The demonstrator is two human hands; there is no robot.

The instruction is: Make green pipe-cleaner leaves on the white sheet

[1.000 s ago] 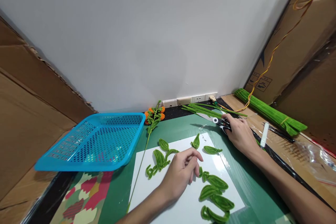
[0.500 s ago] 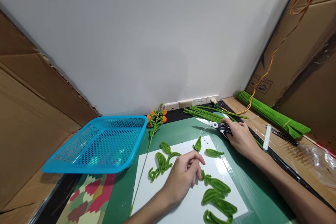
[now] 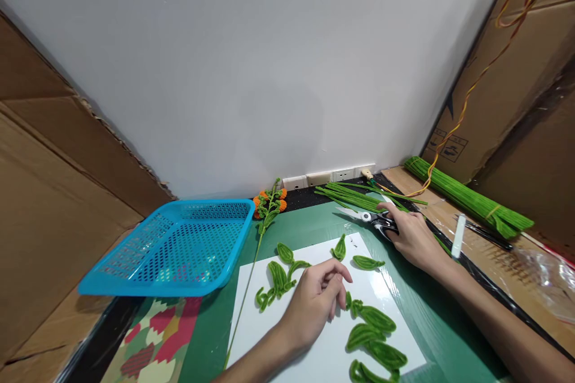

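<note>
Green-covered desk [image 3: 209, 317] below a pale wall [image 3: 202, 72]: scissors [image 3: 369, 218] at the right hand [image 3: 411, 236]

Position: scissors sit over the far right part of the desk, just beyond the upper right corner of the white board [image 3: 256, 323]. Long axis runs sideways from the right hand: black handles at the fingers, blades pointing left and slightly toward the wall. Grip there appears closed round the handles. Loose green chenille stems [image 3: 348, 192] lie just behind the blades; contact between the two cannot be judged.

Left hand [image 3: 317, 299] rests over the board, well apart from the scissors, fingers loosely curled. Nothing shows in it, but the palm is hidden, so cannot tell whether it pinches anything. Right leaf group [image 3: 378, 318] begins at its fingertips; left leaf group [image 3: 278, 276] lies on its other side. Touching: unclear.

Hard to make out: right thumb and finger placement in the handle loops (covered); any gap between blades. Right leaf group runs out of frame below. Contents of the clear plastic [image 3: 545, 278], far right: unreadable.
</note>
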